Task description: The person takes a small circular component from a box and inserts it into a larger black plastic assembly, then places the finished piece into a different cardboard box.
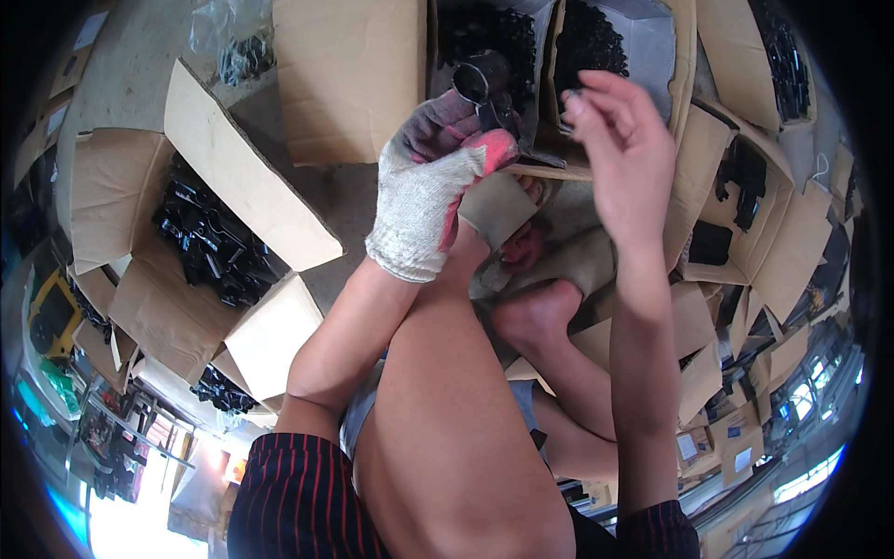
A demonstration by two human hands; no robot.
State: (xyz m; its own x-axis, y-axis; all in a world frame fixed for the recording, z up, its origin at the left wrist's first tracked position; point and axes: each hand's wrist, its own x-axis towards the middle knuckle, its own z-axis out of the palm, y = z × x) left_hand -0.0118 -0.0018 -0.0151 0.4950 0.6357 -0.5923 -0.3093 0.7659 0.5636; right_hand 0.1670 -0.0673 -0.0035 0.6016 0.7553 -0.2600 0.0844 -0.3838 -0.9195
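Note:
My left hand, in a grey-white knit glove with red and dark patches, is closed around a black part with a round open ring at its top. The ring points up and away from the glove. To its right, my bare right hand is raised with thumb and index finger pinched together. Something small and dark seems to sit at the fingertips, too small to name. Behind both hands stands a carton with two compartments, holding small black pieces on the right and more black pieces on the left.
At left, an open carton holds a heap of black parts, its flap reaching toward my left arm. On the right, another open carton holds black parts. A plastic bag lies at the far left. My bare foot rests below the hands.

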